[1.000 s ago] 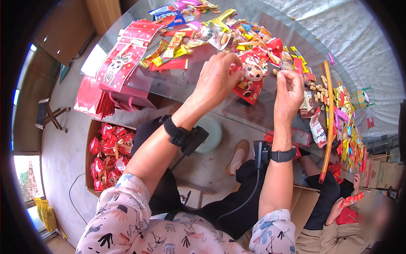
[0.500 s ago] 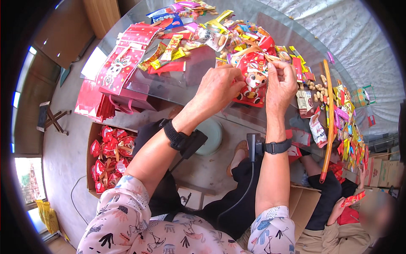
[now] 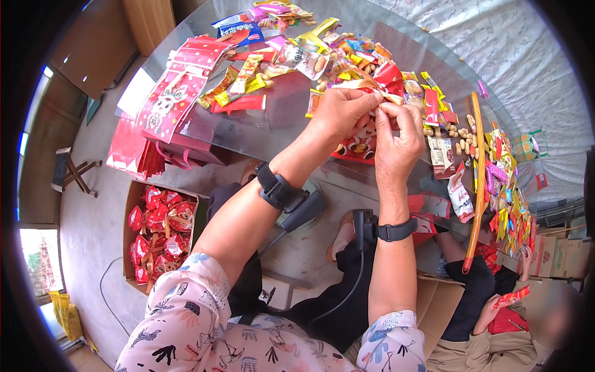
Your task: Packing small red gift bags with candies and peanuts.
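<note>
A red candy bag (image 3: 354, 150) with a cartoon figure stands at the near edge of the glass table, partly hidden behind my hands. At its gathered neck is a gold ribbon (image 3: 367, 82). My left hand (image 3: 346, 113) pinches the ribbon, with thumb and fingertips pressed together. Just to the right, my right hand (image 3: 400, 137) has its thumb and forefinger closed at the same spot, touching the ribbon near the left fingertips. Exactly which strand each hand grips is hidden by the fingers. Behind the bag lie wrapped sweets (image 3: 313, 59) in a loose pile.
Flat red printed bags (image 3: 170, 102) hang over the table's left edge. A carton (image 3: 197, 232) below holds several filled red bags. Peanuts (image 3: 462, 139) and a long orange-yellow stick (image 3: 476, 186) lie on the right. Another person's hand (image 3: 489, 307) holds a red packet at lower right.
My left hand has moved right and up to the bag's neck, meeting my right hand there. My right hand has come slightly lower and left, and both now cover more of the bag.
</note>
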A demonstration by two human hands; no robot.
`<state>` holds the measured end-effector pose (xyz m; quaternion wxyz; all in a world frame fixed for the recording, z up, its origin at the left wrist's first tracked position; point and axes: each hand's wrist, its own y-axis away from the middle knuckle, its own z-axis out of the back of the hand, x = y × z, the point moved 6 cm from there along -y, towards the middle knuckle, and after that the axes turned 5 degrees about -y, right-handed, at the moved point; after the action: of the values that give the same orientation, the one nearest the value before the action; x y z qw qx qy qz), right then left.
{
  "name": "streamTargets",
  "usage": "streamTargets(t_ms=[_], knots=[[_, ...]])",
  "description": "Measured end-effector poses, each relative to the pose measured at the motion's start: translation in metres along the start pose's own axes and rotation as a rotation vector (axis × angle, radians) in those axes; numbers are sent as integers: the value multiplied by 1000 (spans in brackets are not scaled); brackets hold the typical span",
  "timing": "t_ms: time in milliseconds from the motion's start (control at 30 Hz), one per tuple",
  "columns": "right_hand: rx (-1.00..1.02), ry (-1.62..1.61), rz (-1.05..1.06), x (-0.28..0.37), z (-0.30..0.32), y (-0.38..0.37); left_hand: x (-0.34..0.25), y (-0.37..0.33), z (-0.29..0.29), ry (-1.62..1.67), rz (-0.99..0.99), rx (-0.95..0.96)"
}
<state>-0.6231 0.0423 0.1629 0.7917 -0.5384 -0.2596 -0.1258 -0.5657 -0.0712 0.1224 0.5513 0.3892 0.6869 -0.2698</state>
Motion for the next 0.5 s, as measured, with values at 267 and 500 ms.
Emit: streamTargets(t_ms=[267,500], knots=[[36,-56,-22,0,6,1,9,-7,-6,250,78,25],[67,-39,51,7,9,5,9,-7,-10,271,86,54]])
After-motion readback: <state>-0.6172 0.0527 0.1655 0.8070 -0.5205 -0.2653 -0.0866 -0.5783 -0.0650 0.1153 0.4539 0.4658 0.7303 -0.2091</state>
